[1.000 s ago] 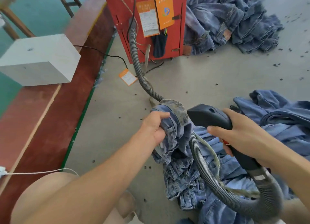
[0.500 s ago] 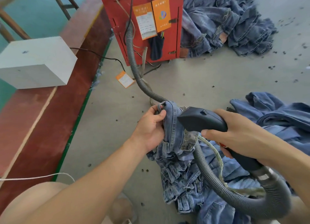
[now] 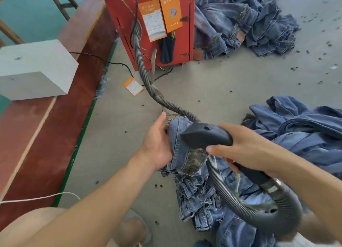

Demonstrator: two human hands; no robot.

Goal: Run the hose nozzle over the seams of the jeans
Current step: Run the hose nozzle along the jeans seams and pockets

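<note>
Seam pass: left hand [image 3: 157, 145] grips the bunched jeans [image 3: 182, 150], right hand [image 3: 246, 150] clasps the hose nozzle [image 3: 205, 136], tip just beside the left palm (best: hold denim taut, tip trailing along the stitching).

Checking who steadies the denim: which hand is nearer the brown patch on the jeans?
Left. The left hand grips the jeans just beside the patch; the right hand holds the nozzle above and right of it.
</note>
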